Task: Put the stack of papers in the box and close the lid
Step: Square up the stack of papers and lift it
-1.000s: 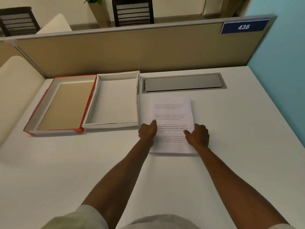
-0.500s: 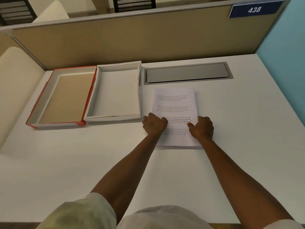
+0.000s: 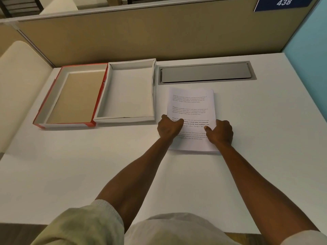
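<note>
Your left hand (image 3: 169, 129) and right hand (image 3: 220, 132) grip opposite side edges of the white printed stack of papers (image 3: 192, 110), fingers curled, thumbs on top. It lies flat on the white desk (image 3: 88, 165), just right of the empty white cardboard box (image 3: 127, 91); the red-edged lid (image 3: 70, 96) lies alongside, upturned.

White tabletop (image 3: 265, 138), grey cable hatch (image 3: 206, 73) upper centre, tan partition (image 3: 141, 38) behind, blue "438" sign (image 3: 283, 3) upper right.

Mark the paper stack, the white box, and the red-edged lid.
paper stack (image 3: 192, 105): head view, bare upper part of top sheet.
white box (image 3: 131, 119): head view, near wall.
red-edged lid (image 3: 66, 125): head view, near wall.
</note>
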`<act>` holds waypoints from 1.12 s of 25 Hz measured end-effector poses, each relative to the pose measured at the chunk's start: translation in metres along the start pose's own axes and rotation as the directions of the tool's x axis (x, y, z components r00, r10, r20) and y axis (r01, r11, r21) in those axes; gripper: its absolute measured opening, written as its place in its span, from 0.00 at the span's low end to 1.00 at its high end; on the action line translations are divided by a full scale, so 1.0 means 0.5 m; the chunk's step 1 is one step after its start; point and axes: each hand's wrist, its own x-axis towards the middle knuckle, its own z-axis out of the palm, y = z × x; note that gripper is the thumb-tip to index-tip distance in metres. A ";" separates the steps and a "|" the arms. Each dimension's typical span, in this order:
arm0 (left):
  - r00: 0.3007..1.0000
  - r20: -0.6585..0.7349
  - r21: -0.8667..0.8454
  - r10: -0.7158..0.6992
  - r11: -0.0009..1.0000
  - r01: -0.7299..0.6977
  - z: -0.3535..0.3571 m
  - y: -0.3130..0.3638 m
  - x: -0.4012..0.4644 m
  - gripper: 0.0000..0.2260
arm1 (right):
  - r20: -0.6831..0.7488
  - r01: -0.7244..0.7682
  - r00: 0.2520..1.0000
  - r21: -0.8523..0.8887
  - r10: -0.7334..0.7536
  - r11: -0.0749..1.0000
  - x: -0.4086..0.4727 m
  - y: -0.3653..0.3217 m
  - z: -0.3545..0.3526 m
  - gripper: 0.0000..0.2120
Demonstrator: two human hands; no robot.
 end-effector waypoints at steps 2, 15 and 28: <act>0.999 0.038 -0.050 -0.031 0.998 0.033 -0.002 0.010 0.004 0.29 | -0.001 0.001 1.000 0.004 -0.001 1.000 0.002 0.002 0.002 0.26; 0.931 0.340 -0.316 -0.135 0.916 0.248 -0.033 0.002 0.088 0.26 | -0.012 -0.005 1.000 0.079 0.006 0.997 -0.001 0.005 -0.001 0.22; 0.881 0.428 -0.203 -0.203 0.928 0.312 -0.039 0.058 0.104 0.25 | -0.035 -0.005 0.999 0.062 0.007 0.998 0.011 0.012 0.014 0.24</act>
